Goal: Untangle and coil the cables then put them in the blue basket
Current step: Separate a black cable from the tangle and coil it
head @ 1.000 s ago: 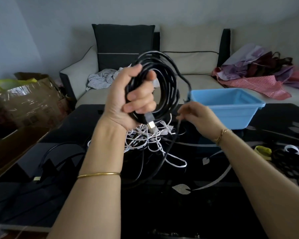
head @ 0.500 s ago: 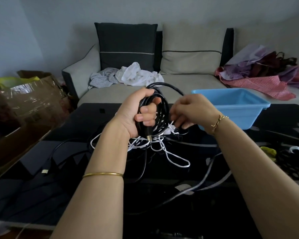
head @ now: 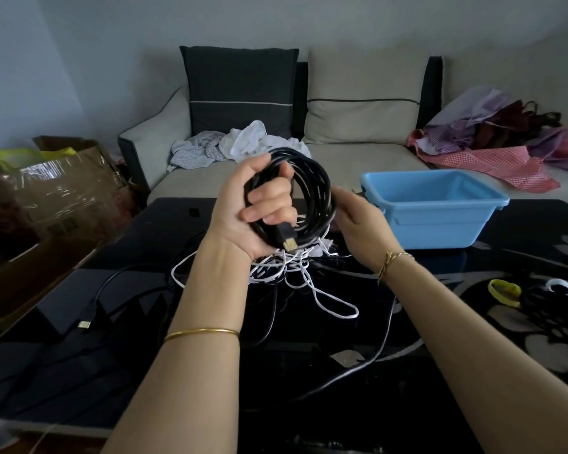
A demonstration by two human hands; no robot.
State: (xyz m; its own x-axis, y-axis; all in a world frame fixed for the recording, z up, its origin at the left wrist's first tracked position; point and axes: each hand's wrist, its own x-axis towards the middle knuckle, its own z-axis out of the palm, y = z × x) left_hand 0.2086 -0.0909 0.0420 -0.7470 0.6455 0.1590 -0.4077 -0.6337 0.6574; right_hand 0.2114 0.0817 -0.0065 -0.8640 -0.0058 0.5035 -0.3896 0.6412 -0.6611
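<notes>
Head view: your right hand (head: 358, 224) is blurred. Its fingertips sit behind the right edge of the coil (head: 315, 188), so you cannot tell whether it grips the coil or only touches it. Your left hand (head: 243, 217) is clenched round the coil's left side, fingers through the middle, and the strands under your palm are hidden. The plug (head: 288, 241) pokes out just below your left fingers, gold tip down.

Directly below both hands the white cable (head: 309, 283) lies tangled on the table (head: 177, 231), its upper part covered by your left wrist and the coil. A black strand (head: 387, 326) passes under your right forearm; its ends are hidden.

The basket (head: 440, 224) stands on the table just right of your right hand. Farther right lie a yellow ring (head: 504, 291) and a dark bundle (head: 554, 309), which is hard to make out. Beyond the hands is a sofa (head: 358, 165) with clothes (head: 243, 145), and left of your left hand is a box (head: 69, 191).
</notes>
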